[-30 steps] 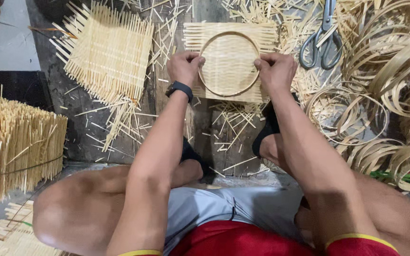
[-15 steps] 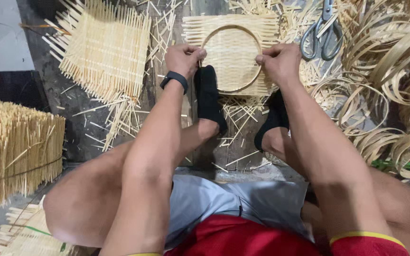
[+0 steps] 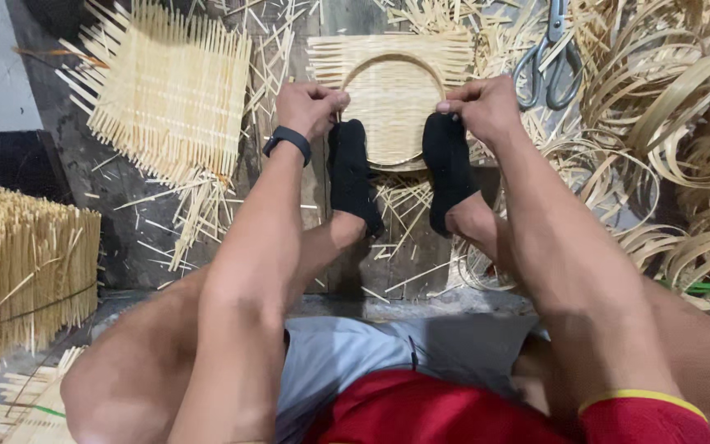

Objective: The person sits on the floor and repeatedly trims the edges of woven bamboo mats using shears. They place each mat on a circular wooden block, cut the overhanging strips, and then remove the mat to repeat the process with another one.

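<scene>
Counted far left of the hooped mat [image 3: 392, 111]: one tied bundle of splints [image 3: 18, 271], stood upright on the floor [image 3: 137, 238]. Nearer on that side, counted one second woven mat [image 3: 166, 94], square, laid flat with ragged untrimmed ends and no ring on it. Noted loose splints strewn between the two mats, too many to number.

At the hooped mat itself, found one round hoop [image 3: 353, 80] lying on the weave. Pinched its left rim with the left hand [image 3: 310, 107], fingers clenched on it; wore one dark wristband [image 3: 287, 141]. Pressed down on the mat's near edge with two black-socked feet [image 3: 351, 177]. Gripped the hoop's right rim with the right hand [image 3: 482, 107], fingers likewise closed on it.

Judged about midway: weave finished, ring seated and held; no binding visible yet, corners outside the ring uncut.

Right of the hooped mat, counted one pair of scissors [image 3: 548, 53], untouched. Beyond those, saw a heap of curled bamboo strips [image 3: 675, 107], overlapping too much to count.
</scene>
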